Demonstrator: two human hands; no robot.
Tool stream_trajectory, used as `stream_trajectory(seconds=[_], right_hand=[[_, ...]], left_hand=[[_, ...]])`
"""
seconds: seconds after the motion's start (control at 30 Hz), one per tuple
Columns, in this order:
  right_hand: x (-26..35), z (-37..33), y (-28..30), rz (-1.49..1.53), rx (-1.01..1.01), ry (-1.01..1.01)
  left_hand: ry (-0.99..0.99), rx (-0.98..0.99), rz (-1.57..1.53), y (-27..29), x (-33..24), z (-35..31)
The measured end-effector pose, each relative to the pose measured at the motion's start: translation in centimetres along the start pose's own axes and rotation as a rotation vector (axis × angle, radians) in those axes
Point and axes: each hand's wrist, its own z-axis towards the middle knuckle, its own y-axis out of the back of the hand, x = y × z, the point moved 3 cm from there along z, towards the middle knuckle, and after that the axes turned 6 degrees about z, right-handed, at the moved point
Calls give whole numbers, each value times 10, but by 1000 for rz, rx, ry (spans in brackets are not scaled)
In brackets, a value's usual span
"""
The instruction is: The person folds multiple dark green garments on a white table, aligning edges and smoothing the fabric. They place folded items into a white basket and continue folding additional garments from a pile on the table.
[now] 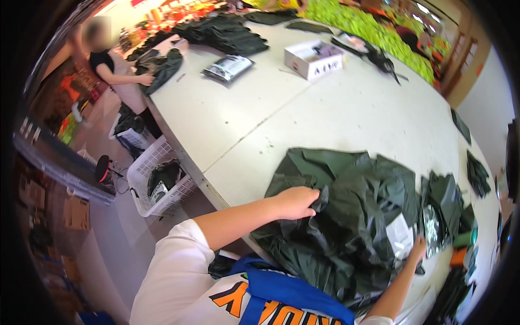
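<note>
A large crumpled dark green garment [355, 195] of thin, slightly shiny cloth spreads over the near part of the white table. My left hand [297, 202] rests at its left-middle, pinching a fold of the cloth between thumb and fingers. On the right side of the garment lies a white label sheet [400, 236]. My right hand [418, 249] is at that sheet's right edge, its fingers closed; what they hold is too small to make out. Just beyond it sits a clear plastic bag [433, 230] beside more dark green cloth [441, 197].
A packed silver pouch [230, 67], an open white box [314, 58] and dark garments [219, 35] lie across the white table [227, 116]. White baskets [143, 168] stand on the floor at left. A co-worker [116, 73] handles cloth at the far left corner. Dark folded pieces [452, 295] lie near right.
</note>
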Motion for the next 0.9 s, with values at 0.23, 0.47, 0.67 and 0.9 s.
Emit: stream_trajectory(seconds=[0.23,0.47,0.67,0.9], right_hand=[[28,-58,-29,435,551,123],[84,-155,46,-58,800,23],[72,6,224,127,-211,462],[294,17,172,-73,-225,666]], left_hand=[[-117,-228,430,15,10,1],[138,-800,5,132,-4,-48],[-77,-1081,-138,203,-27,-80],[130,-592,0,185,-34,-27]])
